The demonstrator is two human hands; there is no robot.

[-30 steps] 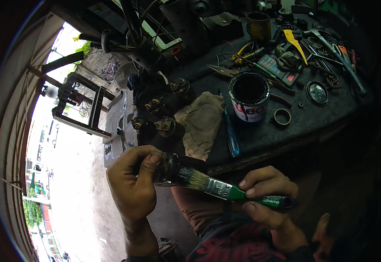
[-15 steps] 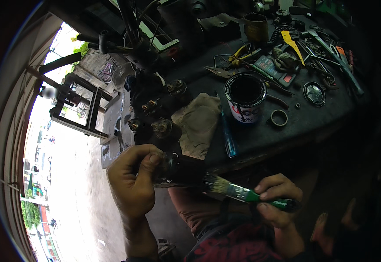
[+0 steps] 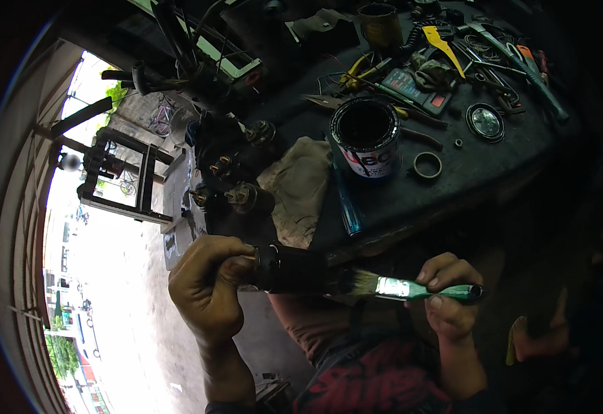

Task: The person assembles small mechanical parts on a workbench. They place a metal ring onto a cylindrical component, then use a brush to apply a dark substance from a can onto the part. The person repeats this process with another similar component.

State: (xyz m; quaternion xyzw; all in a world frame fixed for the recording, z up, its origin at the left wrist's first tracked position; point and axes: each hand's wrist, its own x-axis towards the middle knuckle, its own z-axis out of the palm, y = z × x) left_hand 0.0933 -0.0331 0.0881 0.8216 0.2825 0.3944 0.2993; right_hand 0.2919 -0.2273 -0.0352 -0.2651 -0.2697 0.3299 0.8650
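Observation:
My left hand (image 3: 208, 290) is closed around one end of a dark, glossy cylindrical part (image 3: 289, 268), held sideways in front of the table edge. My right hand (image 3: 451, 297) pinches the green handle of a paintbrush (image 3: 392, 287). Its pale bristles have dark tips and point left at the cylinder's far end. Shadow there hides whether bristles and part touch. Beyond both hands stands an uncovered paint can (image 3: 377, 165) with black paint in it and drips down its side. A crumpled tan cloth (image 3: 301, 186) and a blue-handled screwdriver (image 3: 349, 210) lie left of the can.
Several metal cylindrical parts (image 3: 246, 198) stand at the table's left. A metal ring (image 3: 440, 165) and a round lid (image 3: 486, 123) lie right of the can. Pliers, a yellow-handled tool (image 3: 443, 50) and a calculator (image 3: 412, 92) crowd the back. A bare foot (image 3: 520, 339) shows at lower right.
The brush has moved slightly right and up, and its handle lies more level. The cylinder shows more of its glossy black surface. The tabletop has shifted up and left in view.

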